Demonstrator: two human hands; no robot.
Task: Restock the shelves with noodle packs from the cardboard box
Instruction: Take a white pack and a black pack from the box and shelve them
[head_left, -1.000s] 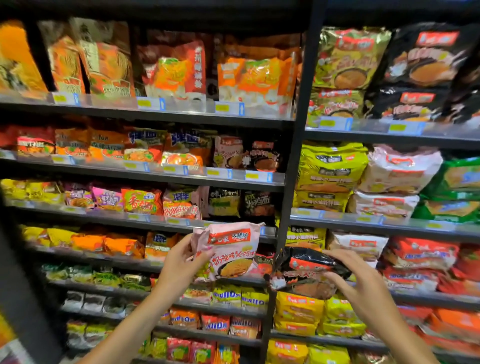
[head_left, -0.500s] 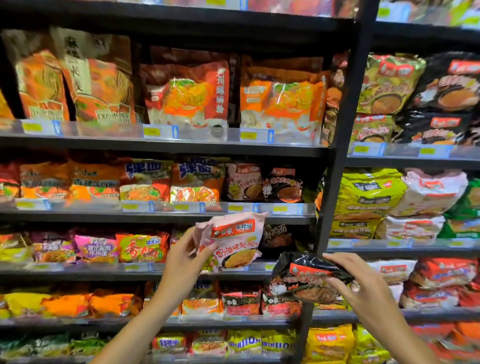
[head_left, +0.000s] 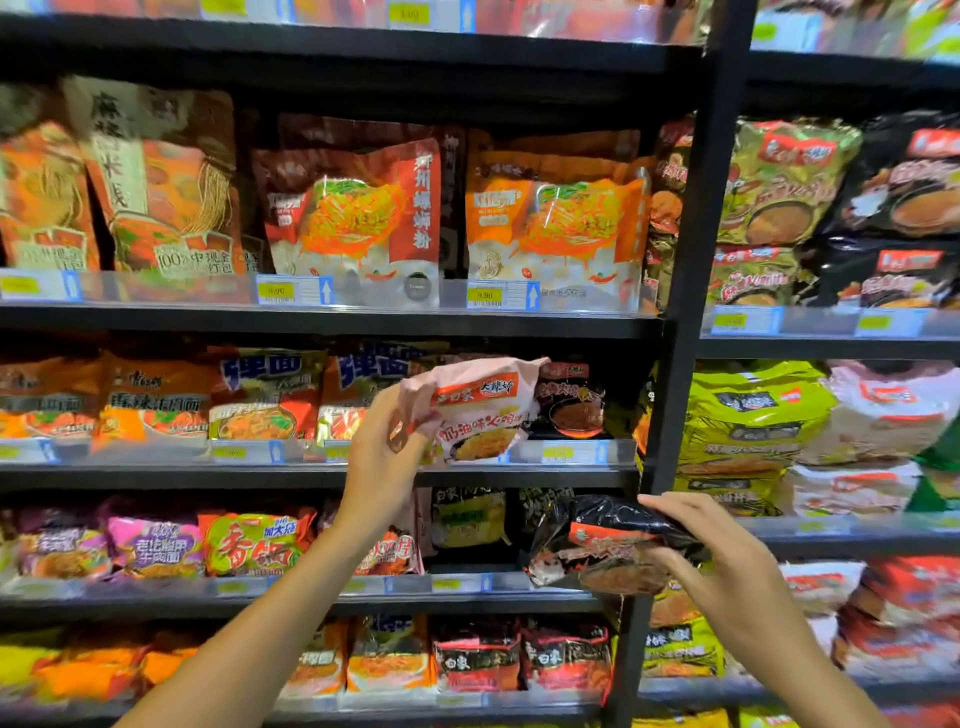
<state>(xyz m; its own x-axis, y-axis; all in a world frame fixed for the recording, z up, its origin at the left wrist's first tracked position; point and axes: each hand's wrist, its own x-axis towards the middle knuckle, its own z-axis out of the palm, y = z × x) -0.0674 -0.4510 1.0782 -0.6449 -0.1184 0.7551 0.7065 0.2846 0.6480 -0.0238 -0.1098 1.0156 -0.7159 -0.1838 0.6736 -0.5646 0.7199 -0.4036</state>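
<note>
My right hand (head_left: 722, 566) sits nearest, at about four o'clock in my view, forearm rising from the lower right corner; its fingers curl over the top edge of a black noodle pack (head_left: 597, 551) with the thumb underneath, so the pack lies nearly flat, pinched between them in front of the dark upright post (head_left: 685, 364). My left forearm climbs from seven o'clock toward the centre; the left hand (head_left: 384, 452) is raised with the wrist bent back, thumb and fingers gripping the left corner of a pink noodle pack (head_left: 483, 410) — the pack tilts up toward one o'clock, its face turned to me. Beyond it, that pink pack overlaps the clear front rail of the middle shelf (head_left: 519, 475), just left of a dark pack (head_left: 571, 405) standing there; farther back, at twelve o'clock, big orange bags (head_left: 550, 223) stand upright.
</note>
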